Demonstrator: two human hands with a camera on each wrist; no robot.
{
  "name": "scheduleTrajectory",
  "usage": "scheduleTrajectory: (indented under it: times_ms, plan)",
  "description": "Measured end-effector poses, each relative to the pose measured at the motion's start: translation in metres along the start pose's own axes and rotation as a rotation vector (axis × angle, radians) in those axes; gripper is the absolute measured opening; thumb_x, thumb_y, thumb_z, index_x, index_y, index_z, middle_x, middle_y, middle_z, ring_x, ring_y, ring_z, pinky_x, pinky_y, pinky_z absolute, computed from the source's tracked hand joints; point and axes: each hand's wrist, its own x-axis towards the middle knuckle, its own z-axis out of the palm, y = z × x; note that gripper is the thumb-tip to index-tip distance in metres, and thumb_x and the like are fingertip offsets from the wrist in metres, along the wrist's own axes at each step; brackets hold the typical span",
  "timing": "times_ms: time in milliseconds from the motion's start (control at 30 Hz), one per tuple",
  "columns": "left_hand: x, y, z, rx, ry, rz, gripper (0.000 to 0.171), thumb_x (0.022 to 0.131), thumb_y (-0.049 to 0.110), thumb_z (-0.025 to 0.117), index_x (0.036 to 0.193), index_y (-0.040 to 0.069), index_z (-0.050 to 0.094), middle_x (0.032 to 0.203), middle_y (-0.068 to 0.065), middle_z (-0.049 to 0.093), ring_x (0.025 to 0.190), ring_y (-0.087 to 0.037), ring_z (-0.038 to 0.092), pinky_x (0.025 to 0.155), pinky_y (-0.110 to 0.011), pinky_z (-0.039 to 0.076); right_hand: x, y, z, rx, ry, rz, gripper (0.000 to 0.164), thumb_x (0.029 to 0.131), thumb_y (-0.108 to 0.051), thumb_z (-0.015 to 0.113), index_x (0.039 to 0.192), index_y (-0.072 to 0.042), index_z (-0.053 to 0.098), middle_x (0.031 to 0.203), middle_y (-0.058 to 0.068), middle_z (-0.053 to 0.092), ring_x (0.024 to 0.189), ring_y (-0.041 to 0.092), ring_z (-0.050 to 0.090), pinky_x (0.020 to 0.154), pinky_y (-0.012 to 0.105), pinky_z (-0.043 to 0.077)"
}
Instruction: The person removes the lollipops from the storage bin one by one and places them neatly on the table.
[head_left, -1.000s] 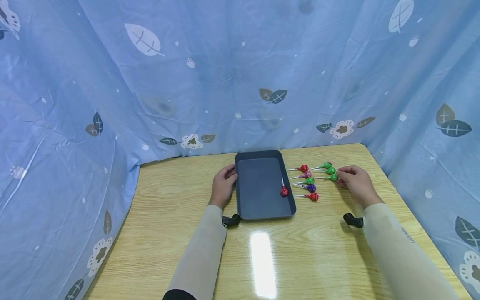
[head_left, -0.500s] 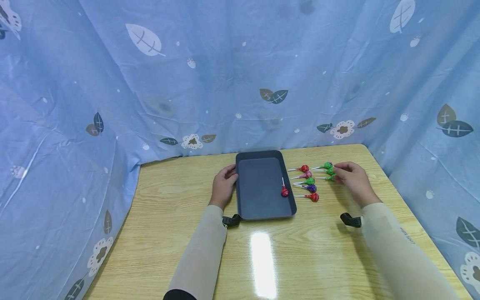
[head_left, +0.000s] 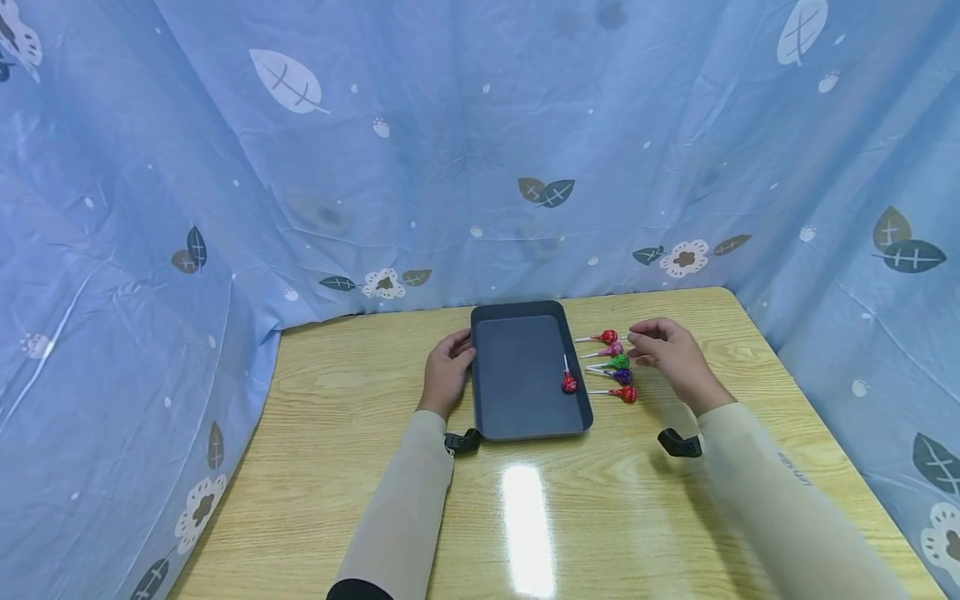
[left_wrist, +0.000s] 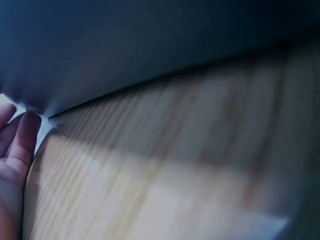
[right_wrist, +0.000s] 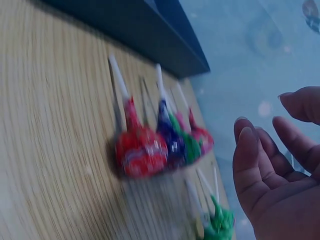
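Note:
My left hand rests its fingertips against the left side of a dark grey rectangular tray; in the left wrist view, fingers lie near the tray wall. One red lollipop lies inside the tray on its right. Beyond the tray's right wall is a column of lollipops: red, pink, green, purple and another red. Just right of these hovers my right hand, thumb and fingers apart, nothing between them. Green lollipops below it are hidden from the head view.
All of this is on a light wooden table with a bright reflection near the front. A blue patterned curtain surrounds the table's back and sides. Black wrist cameras sit at both cuffs.
My right hand has moved left from beside the green lollipops to the right end of the other column, covering the green ones. The left hand and tray stay put.

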Motion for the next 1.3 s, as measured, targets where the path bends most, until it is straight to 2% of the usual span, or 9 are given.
scheduleTrajectory:
  times_ms: [200,333,433,633,800,933,1067,1167,1300]
  plan:
    - [0.000,-0.001,0.000,0.003,-0.001,0.001,0.042,0.108,0.008,0.066,0.150,0.002,0.065,0.138,-0.014,0.070,0.128,-0.027,0.066,0.106,-0.042,0.055,-0.003,-0.013,0.020,-0.022,-0.066,0.005,0.051,0.115,-0.031,0.060,0.145,0.009,0.053,0.137,0.026,0.055,0.120,0.036,0.067,0.098,0.039,0.059]
    - [0.000,-0.002,-0.001,0.009,0.000,0.001,0.042,0.108,0.009,0.067,0.150,0.003,0.065,0.138,-0.013,0.071,0.128,-0.026,0.066,0.106,-0.041,0.056,-0.005,-0.020,0.036,-0.009,-0.116,-0.018,0.046,0.115,-0.026,0.059,0.144,0.010,0.053,0.137,0.029,0.055,0.121,0.039,0.067,0.099,0.046,0.059]
    - [0.001,-0.002,-0.002,0.012,0.010,0.005,0.041,0.108,0.008,0.067,0.148,0.002,0.066,0.136,-0.014,0.072,0.127,-0.027,0.067,0.106,-0.042,0.056,-0.004,-0.024,0.049,0.022,-0.161,-0.032,0.045,0.115,-0.021,0.059,0.144,0.012,0.051,0.138,0.030,0.056,0.122,0.043,0.066,0.100,0.047,0.059]
    - [0.001,-0.002,-0.001,0.001,0.007,0.001,0.040,0.108,0.008,0.067,0.148,0.002,0.066,0.135,-0.013,0.072,0.127,-0.027,0.067,0.105,-0.040,0.056,-0.004,-0.030,0.073,0.043,-0.248,-0.010,0.046,0.112,-0.017,0.063,0.145,0.013,0.050,0.136,0.029,0.058,0.126,0.047,0.063,0.104,0.054,0.057]
    - [0.000,-0.003,-0.001,0.009,0.010,-0.011,0.040,0.108,0.009,0.068,0.147,0.005,0.067,0.134,-0.009,0.073,0.126,-0.023,0.067,0.105,-0.040,0.056,-0.012,-0.045,0.092,-0.035,-0.282,0.031,0.051,0.110,-0.017,0.067,0.147,0.013,0.048,0.142,0.033,0.053,0.121,0.048,0.065,0.101,0.055,0.058]
    - [0.001,-0.001,-0.001,0.016,0.009,-0.004,0.040,0.107,0.010,0.068,0.147,0.005,0.068,0.133,-0.009,0.073,0.126,-0.024,0.067,0.106,-0.041,0.056,-0.019,-0.057,0.106,-0.188,-0.309,0.056,0.059,0.109,-0.025,0.069,0.151,0.009,0.046,0.155,0.036,0.044,0.115,0.044,0.068,0.099,0.055,0.059]
    - [0.000,0.001,0.000,0.011,0.007,-0.001,0.040,0.107,0.008,0.067,0.148,0.004,0.067,0.134,-0.010,0.073,0.126,-0.025,0.067,0.106,-0.041,0.055,-0.021,-0.058,0.115,-0.341,-0.302,0.053,0.065,0.107,-0.034,0.070,0.153,0.006,0.046,0.158,0.034,0.044,0.126,0.044,0.061,0.100,0.058,0.054]
    - [-0.001,0.001,0.001,0.008,0.002,-0.005,0.041,0.108,0.007,0.067,0.148,0.003,0.066,0.134,-0.011,0.072,0.126,-0.026,0.067,0.106,-0.041,0.056,-0.021,-0.056,0.120,-0.367,-0.281,0.058,0.065,0.107,-0.034,0.070,0.153,0.006,0.047,0.158,0.033,0.045,0.139,0.047,0.051,0.106,0.062,0.050]
    - [-0.001,0.002,0.001,0.006,0.008,-0.003,0.041,0.107,0.007,0.067,0.148,0.003,0.067,0.134,-0.012,0.072,0.126,-0.026,0.067,0.106,-0.042,0.056,-0.019,-0.052,0.125,-0.317,-0.285,0.049,0.063,0.106,-0.028,0.071,0.151,0.009,0.047,0.158,0.034,0.044,0.143,0.050,0.045,0.110,0.064,0.046]
